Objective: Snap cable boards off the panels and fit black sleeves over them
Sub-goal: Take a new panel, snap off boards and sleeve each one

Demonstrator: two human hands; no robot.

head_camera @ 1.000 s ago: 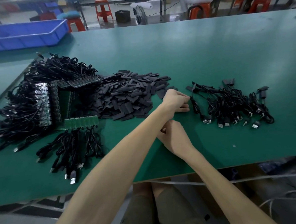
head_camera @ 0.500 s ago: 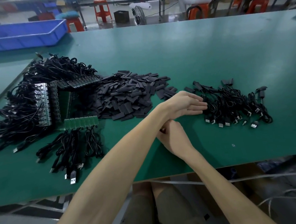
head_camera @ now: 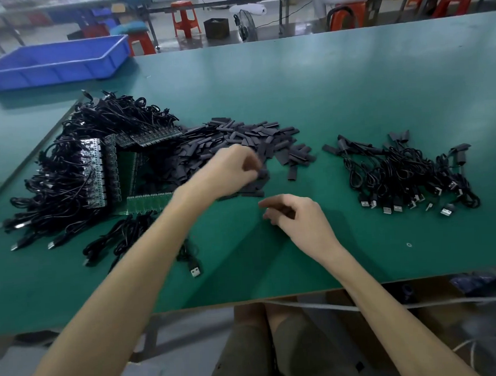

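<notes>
Reaching your left hand [head_camera: 231,171] over the pile of black sleeves [head_camera: 238,142].
Its grip is too blurred to tell; your right hand [head_camera: 298,216], loosely curled and empty, hovers before the pile, panels [head_camera: 146,201] left of it.

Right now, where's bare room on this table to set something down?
Biggest bare stretch: the far table beyond the sleeve pile and finished cables. Also the near-right strip in front of those cables, and a narrow gap between the two piles. Left is crowded with panels and tangled cables.
</notes>
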